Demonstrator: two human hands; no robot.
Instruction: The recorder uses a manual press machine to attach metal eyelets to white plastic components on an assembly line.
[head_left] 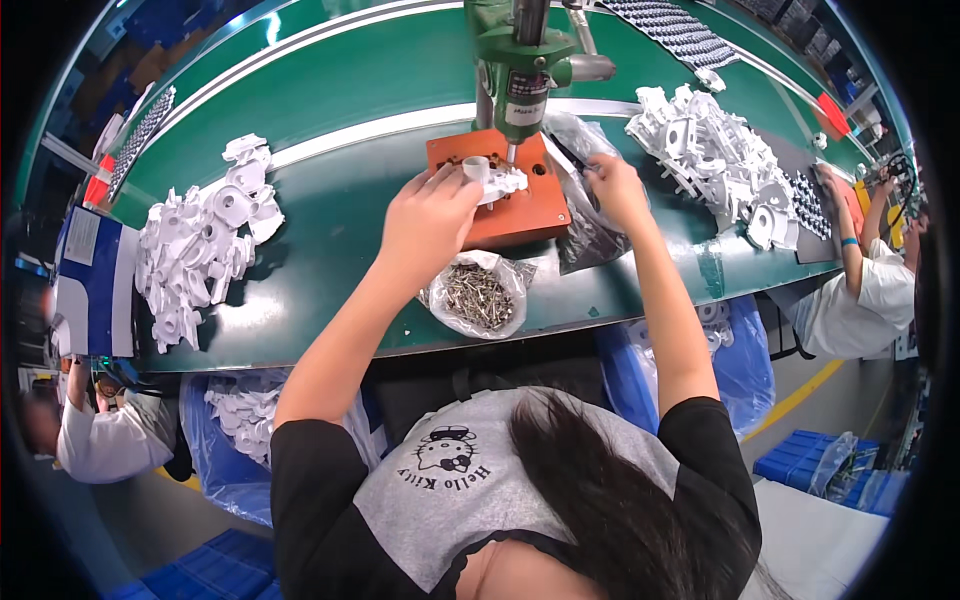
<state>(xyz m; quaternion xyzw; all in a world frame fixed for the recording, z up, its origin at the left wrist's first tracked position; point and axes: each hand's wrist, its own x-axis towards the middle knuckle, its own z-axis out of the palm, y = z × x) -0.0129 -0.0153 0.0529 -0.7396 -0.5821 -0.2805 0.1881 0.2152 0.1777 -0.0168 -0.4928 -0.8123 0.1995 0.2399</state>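
My left hand (433, 212) is closed around the edge of a white plastic part (503, 185), which sits on an orange fixture block (520, 222). Directly above the part stands a green press (522, 110), its metal rod reaching down close to it. On the right, my right hand (617, 190) is over a clear plastic bag (592, 250) with dark contents. Its fingers are drawn together at the bag's opening; what they pinch is too small to make out. In front of the block, another open bag (480, 296) holds many small metal screws or pins.
White plastic parts are heaped at the left (205, 240) and right (715, 160) of the green bench (330, 240). Blue lined bins (225, 480) with white parts stand below its front edge. Co-workers (850, 300) sit at either side.
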